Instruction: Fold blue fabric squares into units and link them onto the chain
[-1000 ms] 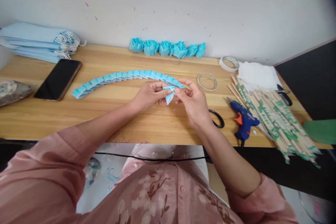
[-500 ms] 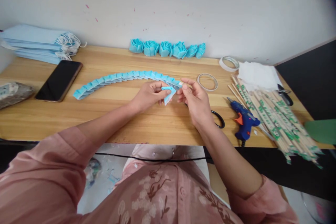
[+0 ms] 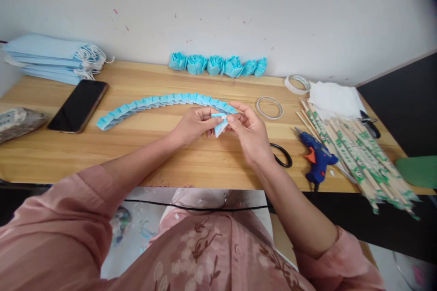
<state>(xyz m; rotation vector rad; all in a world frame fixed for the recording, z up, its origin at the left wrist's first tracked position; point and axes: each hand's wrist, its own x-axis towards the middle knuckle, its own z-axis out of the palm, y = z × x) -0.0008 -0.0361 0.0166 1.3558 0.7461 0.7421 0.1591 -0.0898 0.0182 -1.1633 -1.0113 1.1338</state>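
Note:
Between thumb and fingers, my left hand (image 3: 194, 126) pinches a folded blue piece (image 3: 218, 131) that tapers to a point at the bottom. My right hand (image 3: 251, 132) is closed too, its thumb pressing a small white strip (image 3: 224, 117) against the upper part of that piece. Fingers hide the back of the fold. Just behind both hands, a curved row of similar folded blue pieces (image 3: 165, 99) lies on the wooden table (image 3: 143, 154). Black-handled scissors (image 3: 286, 154) lie partly under my right hand, only a handle loop showing.
Blue fabric flowers (image 3: 215, 65) line the wall. Tape rolls (image 3: 269, 107), a blue glue gun (image 3: 317, 154), wrapped chopsticks (image 3: 362, 159) and white sheets (image 3: 336, 98) are on the right. Leftward are a phone (image 3: 79, 105), a face mask stack (image 3: 44, 57) and a bag (image 3: 22, 123).
My right hand has moved slightly left, bringing the white strip from beside the folded blue piece onto it. My left hand keeps its pinch.

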